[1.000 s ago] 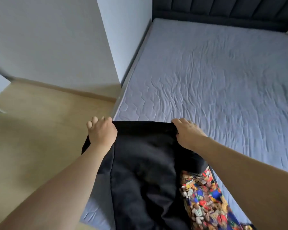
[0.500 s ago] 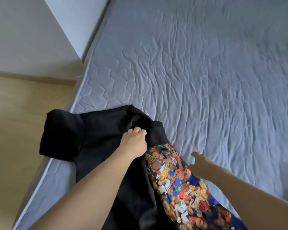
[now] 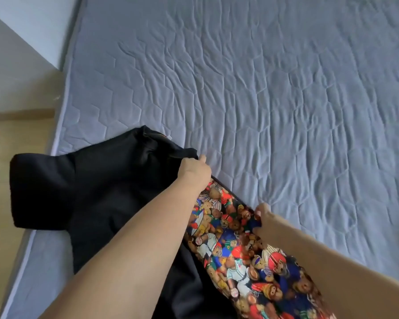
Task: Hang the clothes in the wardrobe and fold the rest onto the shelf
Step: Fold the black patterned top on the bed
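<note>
Folding step: the left hand (image 3: 195,168) grips the black T-shirt with teddy-bear print panel (image 3: 97,194) at its collar, the right hand (image 3: 263,218) pinches the printed edge at four o'clock on the grey quilted bed (image 3: 263,100); next, it likely needs spreading flat.

We are looking at a grey quilted mattress (image 3: 263,100) filling most of the view, a pale wall (image 3: 12,72) and wood floor (image 3: 7,139) lying left.

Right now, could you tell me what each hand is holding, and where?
Left hand grips the black shirt near its shoulder; right hand pinches its teddy-bear print panel's edge.
</note>
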Demonstrator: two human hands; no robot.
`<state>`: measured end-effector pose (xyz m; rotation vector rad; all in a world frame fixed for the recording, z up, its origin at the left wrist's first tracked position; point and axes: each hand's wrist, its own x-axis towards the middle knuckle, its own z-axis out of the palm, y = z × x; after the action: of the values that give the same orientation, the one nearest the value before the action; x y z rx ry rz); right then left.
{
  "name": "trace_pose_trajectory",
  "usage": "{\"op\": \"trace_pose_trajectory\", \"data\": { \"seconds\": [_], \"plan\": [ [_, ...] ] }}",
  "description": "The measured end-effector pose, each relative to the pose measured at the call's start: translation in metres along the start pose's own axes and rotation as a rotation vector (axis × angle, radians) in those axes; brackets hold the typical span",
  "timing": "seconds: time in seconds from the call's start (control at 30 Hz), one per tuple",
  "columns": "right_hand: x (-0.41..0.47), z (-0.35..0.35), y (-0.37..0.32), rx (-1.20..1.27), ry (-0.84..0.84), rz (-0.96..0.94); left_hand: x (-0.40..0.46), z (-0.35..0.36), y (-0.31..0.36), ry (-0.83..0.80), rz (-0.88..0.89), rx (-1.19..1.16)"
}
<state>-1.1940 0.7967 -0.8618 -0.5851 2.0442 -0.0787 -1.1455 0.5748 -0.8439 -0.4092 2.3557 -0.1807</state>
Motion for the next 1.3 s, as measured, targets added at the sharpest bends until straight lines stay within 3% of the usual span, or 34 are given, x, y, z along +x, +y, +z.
{"op": "trace_pose_trajectory", "data": {
  "seconds": [0.13,0.3,0.37,0.43,0.6,0.77,0.87,1.0,1.07,1.23,1.3],
  "plan": [
    [-0.014,-0.048,-0.003,-0.134,0.145,-0.028,-0.015,-0.016,-0.008,0.176,-0.092,-0.305],
    [-0.028,-0.150,-0.005,-0.216,0.573,-0.134,-0.010,-0.078,-0.024,0.528,-0.257,-0.728],
    [-0.014,-0.185,0.000,-0.228,0.745,-0.169,0.000,-0.099,-0.026,0.578,-0.267,-0.875],
    [-0.002,-0.204,0.009,-0.237,0.809,-0.162,0.007,-0.103,-0.018,0.533,-0.252,-0.898],
    [-0.010,-0.159,0.076,0.071,0.488,0.148,-0.010,-0.066,0.047,0.195,-0.067,-0.645],
    [-0.016,-0.095,0.160,0.724,0.392,0.746,-0.022,-0.049,0.130,0.141,0.202,-0.435],
    [-0.001,-0.058,0.220,1.027,0.269,0.775,-0.013,-0.056,0.175,0.200,0.273,-0.315],
    [-0.027,-0.071,0.210,1.115,0.108,0.731,-0.001,-0.063,0.209,0.163,0.135,-0.364],
    [-0.026,-0.092,0.214,1.197,0.189,0.650,0.001,-0.071,0.214,0.184,0.075,-0.398],
    [-0.029,-0.203,0.245,1.195,0.900,0.587,-0.004,-0.121,0.220,0.320,0.078,-0.445],
    [-0.042,-0.262,0.249,1.163,1.059,0.477,-0.005,-0.148,0.228,0.414,0.102,-0.491]
  ]
}}
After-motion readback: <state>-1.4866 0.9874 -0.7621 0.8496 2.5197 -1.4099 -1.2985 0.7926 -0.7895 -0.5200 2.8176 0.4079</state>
